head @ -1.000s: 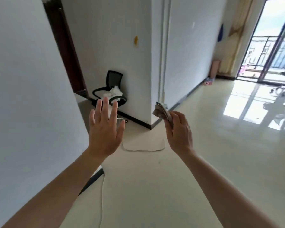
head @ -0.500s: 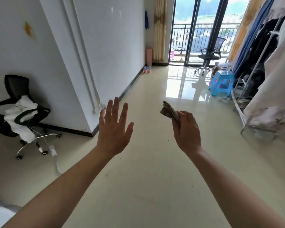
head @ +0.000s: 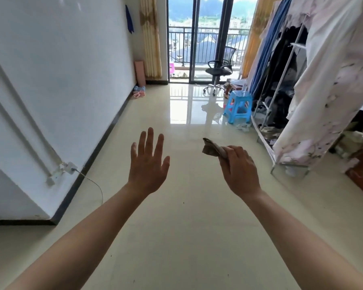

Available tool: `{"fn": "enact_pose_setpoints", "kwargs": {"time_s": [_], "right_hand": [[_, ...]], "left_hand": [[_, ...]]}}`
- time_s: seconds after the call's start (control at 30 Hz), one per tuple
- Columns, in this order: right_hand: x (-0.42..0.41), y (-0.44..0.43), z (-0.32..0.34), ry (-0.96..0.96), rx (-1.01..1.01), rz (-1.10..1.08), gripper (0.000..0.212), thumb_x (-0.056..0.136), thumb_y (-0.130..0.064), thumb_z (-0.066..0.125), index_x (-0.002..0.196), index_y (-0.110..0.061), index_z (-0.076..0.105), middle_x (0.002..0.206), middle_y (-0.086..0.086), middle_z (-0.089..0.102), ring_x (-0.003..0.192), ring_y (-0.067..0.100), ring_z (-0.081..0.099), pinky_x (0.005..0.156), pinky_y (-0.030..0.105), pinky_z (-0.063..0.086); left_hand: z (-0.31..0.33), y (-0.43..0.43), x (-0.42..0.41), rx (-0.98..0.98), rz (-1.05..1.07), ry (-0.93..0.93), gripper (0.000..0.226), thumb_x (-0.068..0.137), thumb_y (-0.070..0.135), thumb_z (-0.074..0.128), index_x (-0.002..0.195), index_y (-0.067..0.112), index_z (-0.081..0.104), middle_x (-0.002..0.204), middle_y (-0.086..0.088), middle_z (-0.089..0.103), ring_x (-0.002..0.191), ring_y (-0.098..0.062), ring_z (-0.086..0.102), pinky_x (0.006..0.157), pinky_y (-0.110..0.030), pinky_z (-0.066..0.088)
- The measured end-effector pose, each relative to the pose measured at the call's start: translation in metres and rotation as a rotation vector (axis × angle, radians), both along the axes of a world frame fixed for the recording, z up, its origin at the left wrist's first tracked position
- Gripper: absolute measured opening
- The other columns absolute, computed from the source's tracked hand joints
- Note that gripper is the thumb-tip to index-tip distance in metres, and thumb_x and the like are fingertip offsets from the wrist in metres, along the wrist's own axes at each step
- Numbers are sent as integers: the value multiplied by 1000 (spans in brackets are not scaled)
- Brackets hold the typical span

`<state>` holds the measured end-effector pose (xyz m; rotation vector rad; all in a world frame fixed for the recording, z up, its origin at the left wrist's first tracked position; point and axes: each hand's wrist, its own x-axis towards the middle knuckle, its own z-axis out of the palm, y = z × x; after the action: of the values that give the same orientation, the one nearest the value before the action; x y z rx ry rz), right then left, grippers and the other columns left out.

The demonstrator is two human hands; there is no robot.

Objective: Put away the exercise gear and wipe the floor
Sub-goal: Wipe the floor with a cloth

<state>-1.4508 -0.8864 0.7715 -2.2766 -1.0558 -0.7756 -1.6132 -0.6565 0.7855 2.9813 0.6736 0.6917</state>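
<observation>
My right hand (head: 238, 170) is closed around a crumpled grey-brown cloth (head: 212, 149) that sticks out to the left of the fist, held up at chest height. Beside it my left hand (head: 148, 164) is raised with its fingers spread, holding nothing. Both hang over the glossy cream tile floor (head: 189, 227). Far off along the left wall, a rolled pink mat (head: 140, 73) stands upright, and small pink and blue gear (head: 139, 92) lies on the floor next to it.
A white wall with a dark skirting runs along the left, with a socket and cable (head: 71, 167) low on it. A clothes rack under a pale cover (head: 314, 95) fills the right side. A blue stool (head: 238, 106) and a black office chair (head: 218, 73) stand near the balcony door.
The view has swung right, from the corner with the black chair to looking down the room at the balcony. Both hands keep their pose, the right still gripping the cloth.
</observation>
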Motion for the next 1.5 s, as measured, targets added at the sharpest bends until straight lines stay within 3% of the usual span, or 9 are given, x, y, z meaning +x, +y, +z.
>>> {"fn": "enact_pose_setpoints", "kwargs": {"time_s": [0.23,0.37,0.47,0.63,0.8,1.0,1.2,1.37,1.5], "right_hand": [[177,34,-51,78,39,-128,24,94,-20,65,117,-13,63,108,7,62,88,33,61,74,42,50],[304,70,-76,150,25,-136,25,95,-24,56,116,-12,63,106,9,62,87,35,61,73,43,51],[396,112,-62,172,10,-91,23,94,-19,63,114,-10,64,105,11,63,86,35,62,73,43,51],[515,201,-27,218,-5,29,25,95,-22,61,119,-12,62,111,8,63,92,31,61,79,45,53],[614,302,-31,188,-52,203,27,99,-26,56,122,-14,61,115,6,62,96,29,61,81,46,52],[740,443,-57,215,-105,310,26,98,-25,57,120,-12,63,112,8,61,95,33,60,81,44,51],[872,569,-27,201,-174,382,25,98,-25,57,119,-13,64,112,8,62,97,33,61,82,42,49],[954,658,-15,211,-150,444,27,99,-26,56,121,-14,62,115,9,61,101,34,59,85,43,48],[999,740,-42,269,-216,565,27,99,-27,55,122,-14,62,115,9,60,102,35,59,85,43,48]], "left_hand": [[-47,47,197,44,-112,101,71,99,50,32,158,16,13,165,-13,-6,152,-33,0,116,-58,13],[-71,85,312,10,-40,212,71,97,53,22,158,16,13,165,-14,-5,152,-35,4,115,-62,21],[-58,121,389,-10,22,234,72,96,55,17,157,17,13,165,-13,-8,152,-35,1,115,-63,20],[-19,184,489,-11,120,116,70,97,52,22,157,18,11,165,-12,-8,152,-33,-2,116,-59,13],[-27,259,574,-49,226,57,71,97,52,20,158,19,6,165,-10,-12,152,-30,-7,118,-58,8],[-65,374,695,-89,303,70,68,99,48,26,158,18,9,165,-11,-12,152,-30,-7,118,-58,6],[-42,494,823,-152,412,68,67,101,46,27,158,17,9,165,-13,-10,152,-32,-5,118,-59,8],[-29,564,886,-127,470,134,66,101,46,27,157,16,9,165,-14,-8,152,-32,-4,119,-59,10],[-47,606,916,-130,597,122,65,101,44,26,157,15,10,165,-14,-6,152,-32,-2,118,-58,9]]}}
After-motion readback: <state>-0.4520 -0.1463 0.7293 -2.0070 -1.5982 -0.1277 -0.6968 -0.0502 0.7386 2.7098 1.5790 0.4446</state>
